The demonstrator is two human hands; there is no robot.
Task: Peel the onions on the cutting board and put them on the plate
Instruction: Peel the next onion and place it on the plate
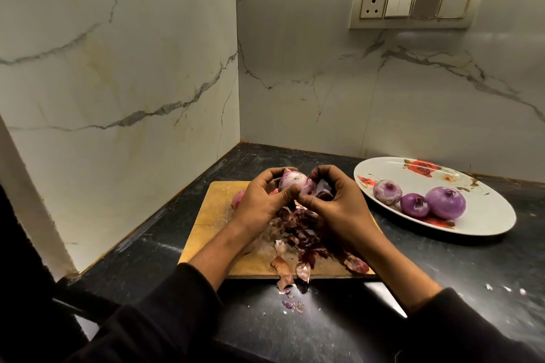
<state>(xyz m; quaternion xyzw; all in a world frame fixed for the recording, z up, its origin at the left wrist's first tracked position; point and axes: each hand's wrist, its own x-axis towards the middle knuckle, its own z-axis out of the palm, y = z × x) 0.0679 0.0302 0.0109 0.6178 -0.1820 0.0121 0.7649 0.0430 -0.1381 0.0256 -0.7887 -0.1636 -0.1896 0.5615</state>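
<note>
Two marble-veined walls [118,68] meet in a corner above a dark stone counter [153,250], with a cream switch panel [417,6] set high on the right-hand wall. On the counter lies a wooden cutting board [215,209], its near half strewn with a heap of dark red and papery onion skins [303,239], a few of which spill over the front edge onto the counter. To the right of the board, apart from it, sits an oval white plate [486,230] with a red flower pattern, carrying three peeled purple onions [445,203] grouped close together. Over the middle of the board, a person in dark sleeves holds a partly peeled onion [293,182] raised between both hands. The left hand [262,200] curls round the onion's left side, fingers over the top and thumb pressed at its lower front. The right hand [339,203] is curled against the onion's right side, its fingertips hooked at loose purple skin [323,188] hanging there. Behind the left hand, another unpeeled onion [238,197] rests on the board, mostly hidden.
</note>
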